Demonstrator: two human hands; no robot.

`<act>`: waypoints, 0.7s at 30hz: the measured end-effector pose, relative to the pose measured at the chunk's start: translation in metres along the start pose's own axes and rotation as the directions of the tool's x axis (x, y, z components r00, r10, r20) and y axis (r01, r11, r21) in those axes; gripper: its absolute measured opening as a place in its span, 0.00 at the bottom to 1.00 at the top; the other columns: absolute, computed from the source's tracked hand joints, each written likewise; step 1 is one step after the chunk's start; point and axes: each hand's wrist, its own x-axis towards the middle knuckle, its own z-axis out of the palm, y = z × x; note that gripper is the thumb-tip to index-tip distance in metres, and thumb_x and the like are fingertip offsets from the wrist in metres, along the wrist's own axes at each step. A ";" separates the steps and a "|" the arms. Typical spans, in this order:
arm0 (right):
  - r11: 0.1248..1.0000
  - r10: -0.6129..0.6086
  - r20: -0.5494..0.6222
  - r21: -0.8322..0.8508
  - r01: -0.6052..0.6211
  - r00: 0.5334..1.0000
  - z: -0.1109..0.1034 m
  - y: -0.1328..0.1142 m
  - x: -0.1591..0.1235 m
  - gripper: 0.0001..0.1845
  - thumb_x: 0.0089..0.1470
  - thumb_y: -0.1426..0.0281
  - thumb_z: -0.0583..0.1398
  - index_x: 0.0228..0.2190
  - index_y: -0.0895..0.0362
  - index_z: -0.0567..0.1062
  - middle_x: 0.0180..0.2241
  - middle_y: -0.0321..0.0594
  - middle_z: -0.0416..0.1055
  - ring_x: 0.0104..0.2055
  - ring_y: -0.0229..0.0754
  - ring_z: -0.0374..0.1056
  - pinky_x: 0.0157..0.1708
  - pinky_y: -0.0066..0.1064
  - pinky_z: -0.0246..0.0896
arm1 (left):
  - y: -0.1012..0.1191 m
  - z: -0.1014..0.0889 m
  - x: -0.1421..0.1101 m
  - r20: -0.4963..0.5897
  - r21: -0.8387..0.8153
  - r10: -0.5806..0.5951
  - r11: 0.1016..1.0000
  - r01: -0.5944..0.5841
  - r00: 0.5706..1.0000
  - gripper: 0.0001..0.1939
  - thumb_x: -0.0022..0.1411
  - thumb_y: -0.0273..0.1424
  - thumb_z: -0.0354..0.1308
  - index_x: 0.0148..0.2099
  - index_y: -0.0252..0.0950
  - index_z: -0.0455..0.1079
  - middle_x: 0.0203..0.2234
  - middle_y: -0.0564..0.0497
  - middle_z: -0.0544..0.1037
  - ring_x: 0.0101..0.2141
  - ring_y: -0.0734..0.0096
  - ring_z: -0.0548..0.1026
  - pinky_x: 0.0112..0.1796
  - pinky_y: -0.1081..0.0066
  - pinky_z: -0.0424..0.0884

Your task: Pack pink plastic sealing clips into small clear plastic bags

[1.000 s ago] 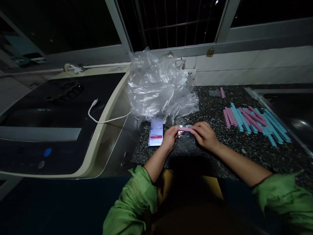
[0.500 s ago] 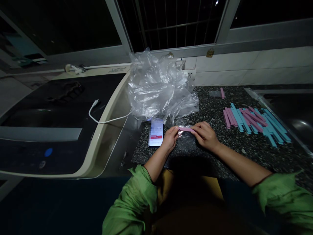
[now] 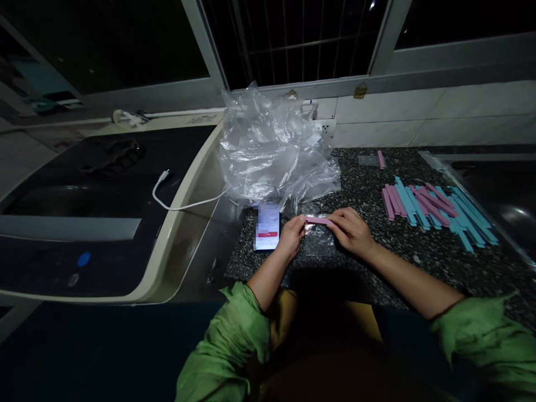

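My left hand pinches the left end of a slim pink plastic sealing clip. The fingers of my right hand are closed on its right end, so the clip lies level between both hands. Under and around it is a small clear plastic bag, hard to make out against the dark counter; whether the clip is fastened over it I cannot tell. To the right lies a pile of pink clips and blue clips.
A crumpled heap of clear plastic bags stands behind my hands. A lit phone lies beside my left hand. Farther left is a washing machine with a white cable on it. A single pink clip lies near the wall; a sink borders the right.
Both hands stay in nearly the same place, still on the pink clip. The clear bag below it shows slightly differently.
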 end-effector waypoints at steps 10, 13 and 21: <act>0.993 0.087 -0.035 0.082 -0.084 0.996 0.001 0.000 0.001 0.08 0.54 0.74 0.57 0.37 0.54 0.73 0.30 0.40 0.70 0.34 0.41 0.66 0.31 0.35 0.64 | -0.003 -0.001 0.002 0.018 0.109 0.059 0.992 -0.060 0.998 0.21 0.43 0.46 0.65 0.28 0.32 0.71 0.18 0.55 0.69 0.22 0.78 0.63 0.27 0.75 0.58; 0.991 0.106 -0.037 0.091 -0.103 0.994 0.001 -0.001 0.001 0.08 0.54 0.74 0.57 0.37 0.54 0.72 0.31 0.40 0.70 0.35 0.41 0.67 0.32 0.35 0.65 | -0.004 -0.003 0.003 0.027 0.124 0.090 0.988 -0.092 0.996 0.23 0.41 0.48 0.65 0.28 0.32 0.71 0.18 0.55 0.69 0.22 0.78 0.62 0.28 0.75 0.58; 0.983 0.160 -0.029 0.096 -0.156 0.987 -0.002 -0.001 0.001 0.08 0.55 0.72 0.55 0.37 0.54 0.71 0.32 0.42 0.69 0.37 0.43 0.66 0.34 0.37 0.64 | -0.006 -0.005 0.005 0.024 0.136 0.071 0.988 -0.073 0.997 0.22 0.44 0.48 0.63 0.25 0.33 0.67 0.17 0.56 0.67 0.20 0.78 0.60 0.28 0.74 0.59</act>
